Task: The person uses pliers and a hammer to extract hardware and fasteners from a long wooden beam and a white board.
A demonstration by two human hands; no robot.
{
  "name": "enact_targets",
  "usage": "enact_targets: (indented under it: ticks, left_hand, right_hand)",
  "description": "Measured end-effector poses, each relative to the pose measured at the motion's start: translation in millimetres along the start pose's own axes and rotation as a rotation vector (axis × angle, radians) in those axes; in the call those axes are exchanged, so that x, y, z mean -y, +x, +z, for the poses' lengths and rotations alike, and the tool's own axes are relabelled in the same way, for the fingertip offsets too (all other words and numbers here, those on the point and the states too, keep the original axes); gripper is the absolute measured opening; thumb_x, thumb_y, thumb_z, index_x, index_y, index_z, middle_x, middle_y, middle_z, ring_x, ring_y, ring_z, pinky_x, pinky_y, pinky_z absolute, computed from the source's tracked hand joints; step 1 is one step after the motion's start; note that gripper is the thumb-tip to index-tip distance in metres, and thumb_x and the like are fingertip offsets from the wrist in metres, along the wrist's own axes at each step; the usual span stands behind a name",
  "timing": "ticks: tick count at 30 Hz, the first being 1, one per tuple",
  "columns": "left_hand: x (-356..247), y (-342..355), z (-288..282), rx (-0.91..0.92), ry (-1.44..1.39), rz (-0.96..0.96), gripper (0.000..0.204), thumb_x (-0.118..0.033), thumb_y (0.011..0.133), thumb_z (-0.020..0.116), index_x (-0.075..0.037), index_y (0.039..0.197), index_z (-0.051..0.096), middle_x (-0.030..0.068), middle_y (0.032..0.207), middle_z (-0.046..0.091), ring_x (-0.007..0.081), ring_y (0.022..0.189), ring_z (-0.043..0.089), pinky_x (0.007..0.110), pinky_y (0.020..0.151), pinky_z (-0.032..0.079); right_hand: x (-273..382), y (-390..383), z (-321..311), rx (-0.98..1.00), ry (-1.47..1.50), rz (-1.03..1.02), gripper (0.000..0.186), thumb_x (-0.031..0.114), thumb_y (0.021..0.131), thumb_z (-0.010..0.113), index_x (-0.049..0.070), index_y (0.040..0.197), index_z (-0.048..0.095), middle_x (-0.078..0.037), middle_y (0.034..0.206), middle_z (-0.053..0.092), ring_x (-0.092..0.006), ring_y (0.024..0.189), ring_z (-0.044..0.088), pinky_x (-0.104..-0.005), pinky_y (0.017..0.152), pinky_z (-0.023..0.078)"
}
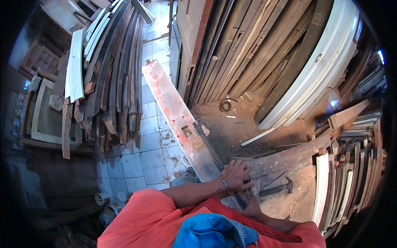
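A long plank (169, 103) with worn white and red paint slants away from my body, a rectangular mortise cut in its face. Along its right edge runs a long dark metal bar (213, 155), and a small wood block (199, 144) sits beside it. My left hand (235, 175) lies palm down across the bar, fingers spread. Close to my body, my right hand (251, 206) is closed at the bar's near end, its fingers partly hidden. Just right of my hands, a hammer (278, 189) and a thin metal tool (274, 178) rest on a dusty wooden surface.
Long timbers (120, 74) are stacked at the left, over a tiled floor (153, 159). Tall boards (244, 53) and white curved-looking frame pieces (318, 62) lean at the far right. More upright strips (347, 190) crowd the right side. A coiled strap (225, 106) lies on the dusty ground.
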State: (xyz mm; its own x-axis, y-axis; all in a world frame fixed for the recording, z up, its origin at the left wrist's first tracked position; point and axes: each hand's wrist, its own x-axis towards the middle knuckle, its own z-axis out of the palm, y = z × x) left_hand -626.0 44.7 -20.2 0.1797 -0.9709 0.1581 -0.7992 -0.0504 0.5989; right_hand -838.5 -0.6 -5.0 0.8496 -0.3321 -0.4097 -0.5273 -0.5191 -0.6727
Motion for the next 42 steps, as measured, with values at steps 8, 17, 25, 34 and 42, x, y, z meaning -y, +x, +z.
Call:
enact_targets:
  ticks: [8,17,25,34,42]
  left_hand:
    - [14.2,-22.3,21.9,0.134,0.007,0.071,0.070,-0.065,0.085,0.062,-0.013,0.131,0.060,0.0133,0.099,0.055,0.0300,0.097,0.053,0.042,0.085,0.040]
    - [30.2,-29.4,42.5,-0.032,-0.053,0.179,0.053,-0.055,0.082,0.070,-0.011,0.112,0.069,0.0105,0.093,0.058,0.0294,0.090,0.058,0.042,0.080,0.044]
    - [123.4,-69.5,-13.5,-0.670,-0.386,-0.155,0.018,-0.005,0.080,0.067,-0.007,0.098,0.064,0.0134,0.087,0.063,0.0333,0.082,0.064,0.039,0.073,0.051]
    - [177.3,-88.4,-45.6,-0.519,-0.041,-0.610,0.044,-0.043,0.084,0.075,-0.008,0.110,0.071,0.0154,0.100,0.061,0.0335,0.098,0.061,0.044,0.084,0.050]
    - [175.5,-87.4,-46.8,-0.496,-0.006,-0.535,0.046,-0.041,0.079,0.079,-0.009,0.111,0.071,0.0155,0.106,0.061,0.0340,0.101,0.060,0.046,0.087,0.050]
  right_hand:
    - [-61.5,24.9,92.3,0.138,-0.429,0.358,0.106,0.068,0.077,0.071,-0.004,0.147,0.036,-0.025,0.133,0.048,-0.0455,0.126,0.046,-0.0554,0.106,0.037]
    - [-74.0,7.4,111.9,-0.393,-0.439,0.023,0.091,0.060,0.081,0.068,0.005,0.148,0.040,-0.027,0.130,0.053,-0.0449,0.122,0.053,-0.0583,0.100,0.042]
    - [-57.2,1.7,100.5,-0.632,-0.244,-0.125,0.066,0.030,0.069,0.087,0.006,0.124,0.059,-0.021,0.127,0.053,-0.0425,0.117,0.051,-0.0517,0.098,0.042]
    - [30.9,-16.7,70.1,-0.598,-0.160,0.470,0.036,0.038,0.086,0.074,0.008,0.106,0.069,-0.022,0.094,0.069,-0.0428,0.087,0.067,-0.0498,0.077,0.053]
    - [148.9,-42.0,-45.9,-0.612,-0.672,0.346,0.030,0.038,0.087,0.073,0.009,0.096,0.070,-0.019,0.081,0.069,-0.0403,0.076,0.067,-0.0486,0.066,0.052]
